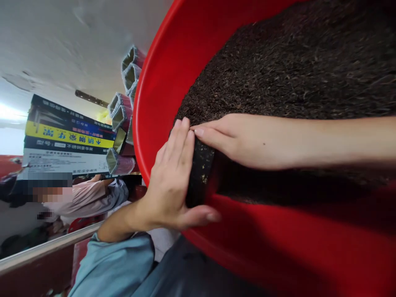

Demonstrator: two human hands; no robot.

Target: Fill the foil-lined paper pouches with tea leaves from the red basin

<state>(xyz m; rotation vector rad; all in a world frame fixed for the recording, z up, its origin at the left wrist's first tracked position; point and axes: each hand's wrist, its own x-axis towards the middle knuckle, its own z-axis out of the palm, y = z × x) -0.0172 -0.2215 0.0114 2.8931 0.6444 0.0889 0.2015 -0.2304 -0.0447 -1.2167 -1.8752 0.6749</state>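
Dark, shredded dried leaves (278, 78), like loose black tea, heap up inside a large red tub (154, 107). At the tub's near side, my left hand (171, 173) lies along a black gold-flecked container (202, 171), its long fingers together on one side and the thumb round the lower end. My right hand (221, 136) reaches in over the leaves. Its fingers and thumb are pressed together at the container's upper edge, against my left fingertips. Anything pinched there is hidden, as is the container's inside.
Beyond the rim are several open tins (119, 113) in clear plastic. A printed box (68, 136) with a yellow band stands near them. Another person (83, 196) in a light shirt sits in the background. A pale rail (52, 247) crosses the lower left.
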